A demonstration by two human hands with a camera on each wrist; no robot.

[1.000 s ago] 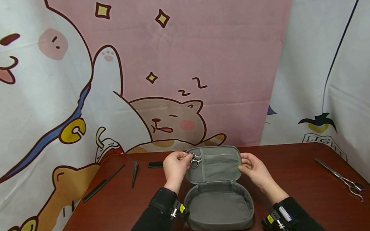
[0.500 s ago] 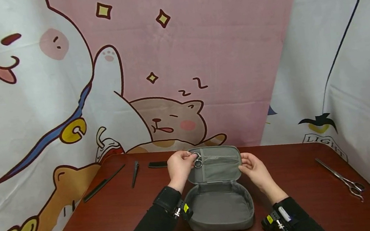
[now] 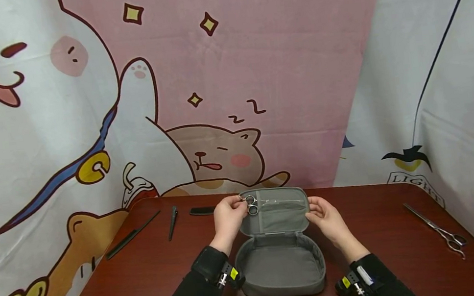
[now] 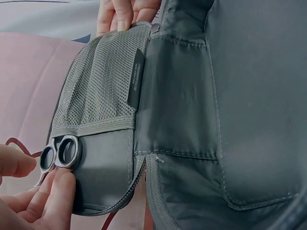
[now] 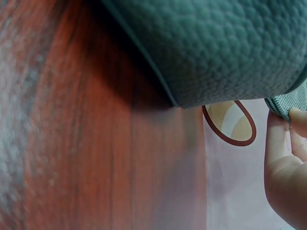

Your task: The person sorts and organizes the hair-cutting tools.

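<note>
A grey zip case point(image 3: 284, 288) stands unzipped on the table with its lid raised. Ring handles of a pair of scissors point(image 4: 68, 151) stick out of the lid's mesh pocket point(image 4: 96, 91); the blades are hidden inside. My left hand point(image 3: 227, 222) is at the lid's left side. In the left wrist view its fingertips point(image 4: 63, 178) touch the near ring, while another digit stands apart from the handles. My right hand point(image 3: 327, 217) pinches the right edge of the lid point(image 3: 286, 223) between thumb and fingers.
On the left of the table point(image 3: 90, 294) lie a thin black comb point(image 3: 132, 236) and a black hair clip point(image 3: 173, 223). Another flat black piece point(image 3: 201, 211) is partly behind my left hand. A second pair of scissors point(image 3: 437, 229) lies far right. A printed cloth hangs behind.
My left hand moves right with the scissors, then draws slightly back left. The rings now sit a little farther right against the pocket. My right hand stays on the lid.
</note>
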